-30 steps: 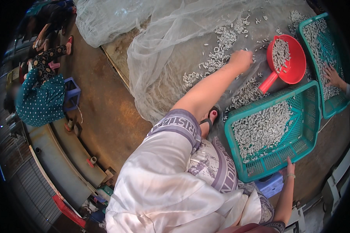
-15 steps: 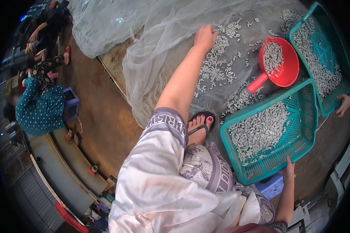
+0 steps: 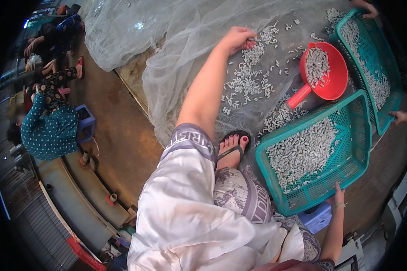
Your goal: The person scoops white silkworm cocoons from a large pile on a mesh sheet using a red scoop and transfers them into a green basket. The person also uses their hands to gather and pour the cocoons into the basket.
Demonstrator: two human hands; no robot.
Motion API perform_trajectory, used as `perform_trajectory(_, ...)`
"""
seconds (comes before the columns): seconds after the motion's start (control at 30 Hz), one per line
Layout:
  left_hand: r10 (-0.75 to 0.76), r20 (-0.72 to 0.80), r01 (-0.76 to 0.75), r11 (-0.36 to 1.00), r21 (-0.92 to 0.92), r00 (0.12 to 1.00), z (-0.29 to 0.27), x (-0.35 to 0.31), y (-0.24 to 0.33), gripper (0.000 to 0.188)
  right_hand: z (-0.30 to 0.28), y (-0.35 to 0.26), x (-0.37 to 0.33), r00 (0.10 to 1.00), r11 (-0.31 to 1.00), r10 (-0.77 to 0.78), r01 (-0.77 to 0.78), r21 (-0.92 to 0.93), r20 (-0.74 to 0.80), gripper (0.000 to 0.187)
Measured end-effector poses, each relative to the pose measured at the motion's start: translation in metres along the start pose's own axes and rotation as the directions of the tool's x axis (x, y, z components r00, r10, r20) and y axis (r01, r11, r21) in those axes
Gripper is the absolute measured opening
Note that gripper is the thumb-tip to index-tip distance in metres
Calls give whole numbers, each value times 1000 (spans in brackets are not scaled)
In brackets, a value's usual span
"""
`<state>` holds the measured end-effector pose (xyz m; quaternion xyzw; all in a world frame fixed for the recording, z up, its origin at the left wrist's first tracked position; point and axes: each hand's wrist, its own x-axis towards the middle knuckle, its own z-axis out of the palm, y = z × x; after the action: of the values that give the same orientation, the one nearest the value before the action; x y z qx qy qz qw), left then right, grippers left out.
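My left hand [image 3: 238,39] reaches out over a sheer white net [image 3: 176,67], fingers curled in among small grey-white cylinder-shaped pieces [image 3: 246,83]. Whether pieces are inside those fingers is too small to tell. My right hand [image 3: 339,197] grips the near rim of a green plastic basket [image 3: 312,201], which is tilted and holds a heap of the same pieces [image 3: 300,156]. Just beyond this basket, a red scoop [image 3: 337,83] with a handle lies on the net, with more pieces in its bowl.
Another person's hands [image 3: 399,117] hold a second green basket [image 3: 384,122] of pieces at the right. A blue stool [image 3: 319,217] stands under my basket. My sandalled foot [image 3: 230,151] is beside the net. At left, people sit near a purple stool [image 3: 85,122].
My left hand has shifted slightly left and turned, its fingers now showing. The far basket has tilted, its pieces have slid, and a second hand of the other person has appeared on it.
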<state>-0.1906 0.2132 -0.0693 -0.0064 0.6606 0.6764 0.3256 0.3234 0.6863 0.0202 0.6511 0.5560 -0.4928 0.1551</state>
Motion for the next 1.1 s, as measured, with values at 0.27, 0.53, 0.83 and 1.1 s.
perform_trajectory(0.27, 298, -416, -234, 952, 199, 859, 15, -29, -30, 27, 8, -16, -9, 998, 998, 57, -58, 11, 30, 74)
perform_trajectory(0.53, 525, -153, -67, 377, 924, 837, 38, -28, -30, 20, -2, -4, -3, 999, 999, 4, -5, 33, 50, 77)
perform_trajectory(0.83, 316, -453, 12, 810, 586, 834, -12, -2, -42, 29, -2, 0, 7, 998, 996, -27, 22, 85, 57, 76)
perform_trajectory(1.1, 773, -157, -203, 347, 915, 615, 28, -39, -49, 26, -16, 8, 34, 986, 985, -144, 135, 108, 81, 62)
